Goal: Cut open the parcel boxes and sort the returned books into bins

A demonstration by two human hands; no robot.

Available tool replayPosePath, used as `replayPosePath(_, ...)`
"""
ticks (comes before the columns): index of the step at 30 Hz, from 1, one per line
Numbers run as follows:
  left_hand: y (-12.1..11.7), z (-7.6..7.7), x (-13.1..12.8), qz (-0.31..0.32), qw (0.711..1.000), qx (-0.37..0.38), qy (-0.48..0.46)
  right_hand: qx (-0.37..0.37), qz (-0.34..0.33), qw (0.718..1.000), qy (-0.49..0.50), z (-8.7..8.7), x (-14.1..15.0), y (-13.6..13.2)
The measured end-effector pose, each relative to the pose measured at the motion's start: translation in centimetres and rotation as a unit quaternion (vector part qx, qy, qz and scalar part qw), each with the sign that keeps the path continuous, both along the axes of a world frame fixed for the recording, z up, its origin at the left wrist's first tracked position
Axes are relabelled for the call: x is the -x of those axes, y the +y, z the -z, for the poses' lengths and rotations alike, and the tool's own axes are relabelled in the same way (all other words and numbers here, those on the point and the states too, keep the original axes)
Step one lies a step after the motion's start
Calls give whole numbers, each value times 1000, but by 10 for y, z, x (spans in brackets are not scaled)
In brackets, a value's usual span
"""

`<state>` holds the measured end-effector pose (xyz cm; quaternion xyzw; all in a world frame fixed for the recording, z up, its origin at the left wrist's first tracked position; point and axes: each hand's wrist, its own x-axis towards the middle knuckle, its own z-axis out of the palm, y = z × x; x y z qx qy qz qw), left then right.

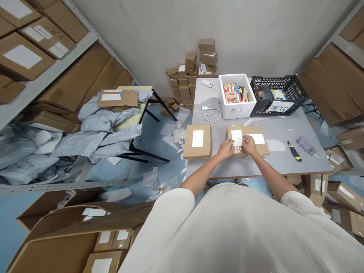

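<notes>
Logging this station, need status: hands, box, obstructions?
Left hand and right hand at white label on brown box. Box on gray table. Second box left, cutter right; neither between hands and label.

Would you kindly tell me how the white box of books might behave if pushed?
The white box looks thick-walled and foam-like, so probably stiff but easily dented. The books inside likely add weight. Its low, broad shape should resist tipping.

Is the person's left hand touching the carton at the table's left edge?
Apart. The head view shows a strip of grey tabletop between the left hand and that carton.
</notes>
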<state>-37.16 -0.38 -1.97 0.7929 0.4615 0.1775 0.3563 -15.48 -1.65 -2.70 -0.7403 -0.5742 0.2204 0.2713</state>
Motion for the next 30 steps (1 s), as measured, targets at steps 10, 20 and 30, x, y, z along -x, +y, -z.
replayPosePath(10, -8, -11, -14, -85, 987, 13, 139, 14, -80, 990, 114, 9, -9, 9)
replayPosePath(20, -8, -25, 63, -207, 949, 4, 237, -44, -180, 975, 126, 12, 57, 24)
replayPosePath(30, -10, -13, 108, -122, 974, -4, 189, -44, -262, 963, 55, 24, 107, 22)
